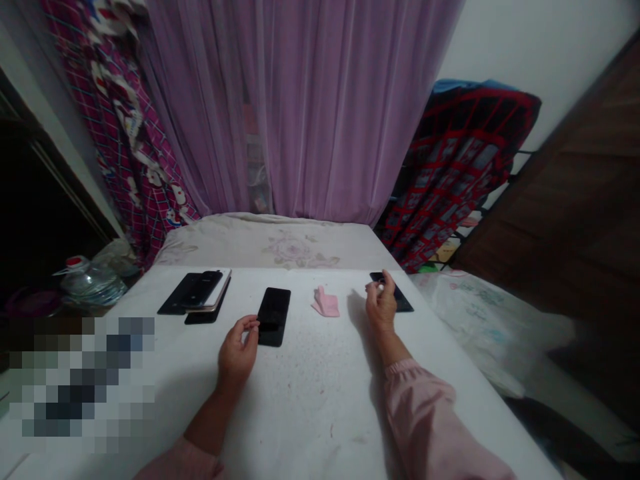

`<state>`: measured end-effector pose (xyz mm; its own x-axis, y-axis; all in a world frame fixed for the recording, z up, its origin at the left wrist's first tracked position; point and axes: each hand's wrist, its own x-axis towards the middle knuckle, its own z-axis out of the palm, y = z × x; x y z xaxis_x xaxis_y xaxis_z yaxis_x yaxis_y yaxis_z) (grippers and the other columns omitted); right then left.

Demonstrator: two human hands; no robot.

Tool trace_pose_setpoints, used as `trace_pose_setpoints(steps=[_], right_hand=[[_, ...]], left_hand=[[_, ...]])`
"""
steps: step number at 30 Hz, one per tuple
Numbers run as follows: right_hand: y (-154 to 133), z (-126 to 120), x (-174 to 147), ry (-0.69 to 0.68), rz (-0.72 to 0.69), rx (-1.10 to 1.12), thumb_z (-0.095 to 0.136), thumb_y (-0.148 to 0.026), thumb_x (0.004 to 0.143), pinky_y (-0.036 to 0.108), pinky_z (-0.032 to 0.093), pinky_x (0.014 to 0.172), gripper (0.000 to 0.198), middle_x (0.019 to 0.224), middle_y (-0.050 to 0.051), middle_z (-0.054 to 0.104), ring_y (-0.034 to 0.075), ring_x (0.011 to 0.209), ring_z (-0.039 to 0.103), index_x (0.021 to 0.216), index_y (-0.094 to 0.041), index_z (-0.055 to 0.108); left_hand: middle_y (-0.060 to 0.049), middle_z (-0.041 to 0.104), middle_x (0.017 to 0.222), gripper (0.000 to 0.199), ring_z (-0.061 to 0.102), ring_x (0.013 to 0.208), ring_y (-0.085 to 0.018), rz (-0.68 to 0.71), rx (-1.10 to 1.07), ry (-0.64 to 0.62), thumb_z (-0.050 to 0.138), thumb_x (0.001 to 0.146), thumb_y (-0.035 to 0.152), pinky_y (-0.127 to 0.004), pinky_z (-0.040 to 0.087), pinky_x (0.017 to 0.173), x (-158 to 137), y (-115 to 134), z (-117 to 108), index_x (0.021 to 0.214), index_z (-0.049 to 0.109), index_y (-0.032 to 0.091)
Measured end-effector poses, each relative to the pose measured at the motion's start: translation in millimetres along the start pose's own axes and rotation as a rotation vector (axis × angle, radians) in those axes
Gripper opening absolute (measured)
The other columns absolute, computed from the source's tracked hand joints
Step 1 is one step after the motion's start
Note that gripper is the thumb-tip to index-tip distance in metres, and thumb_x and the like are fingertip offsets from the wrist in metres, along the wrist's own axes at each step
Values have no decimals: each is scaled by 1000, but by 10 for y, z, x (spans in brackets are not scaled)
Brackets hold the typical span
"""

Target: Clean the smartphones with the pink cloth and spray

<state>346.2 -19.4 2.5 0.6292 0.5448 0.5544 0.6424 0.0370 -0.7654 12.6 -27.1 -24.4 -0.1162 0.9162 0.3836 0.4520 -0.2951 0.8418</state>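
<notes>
A black smartphone lies on the white table, its screen dark. My left hand is at its left edge, thumb and fingers closed on the side of the phone. Over to the right, another flat black phone lies near the table's edge, partly covered by my right hand. That hand's fingers are apart, with the index finger stretched forward; I see nothing held in it. Between the two phones rests a folded pink cloth.
On the left sits a group of dark flat devices, some stacked. The white table has small specks. Beyond it are a flowered cloth and purple curtains. A large clear bottle is off the left side, plastic bags off the right.
</notes>
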Motion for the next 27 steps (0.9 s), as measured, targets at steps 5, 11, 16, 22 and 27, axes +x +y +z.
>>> trace_pose_setpoints(steps=[5,11,16,22,27], right_hand=[[81,24,-117,-97,71,39,53,-46,79,32,49,70,70,85,5,67,18,67,62,139,-13,37],[182,13,-197,-135,174,114,63,-47,70,41,51,77,77,89,5,66,22,80,65,136,-19,37],[156,-139,-395,107,47,37,58,-46,79,47,50,83,64,110,11,59,26,99,62,135,-23,37],[-169,-37,-760,-219,-550,-126,48,-20,87,41,47,90,25,106,10,64,23,101,58,107,-20,63],[-301,248,-777,-323,-368,-400,58,-23,81,39,46,81,19,100,15,66,26,91,59,93,-14,71]], left_hand=[[-6,72,90,30,68,86,-22,-9,-7,-17,51,80,40,-33,55,79,-5,-1,15,100,64,21],[-5,72,89,28,68,84,-21,8,-5,-24,50,80,39,-33,54,79,2,25,5,98,64,22],[-5,72,89,29,69,84,-21,0,-7,-28,50,80,40,-32,55,73,9,33,6,99,64,22],[-4,73,89,25,70,84,-21,5,25,-16,50,80,34,-33,55,78,27,16,22,98,64,23],[-4,73,90,24,70,84,-20,-8,14,-26,50,81,31,-33,55,76,30,10,22,99,63,23]])
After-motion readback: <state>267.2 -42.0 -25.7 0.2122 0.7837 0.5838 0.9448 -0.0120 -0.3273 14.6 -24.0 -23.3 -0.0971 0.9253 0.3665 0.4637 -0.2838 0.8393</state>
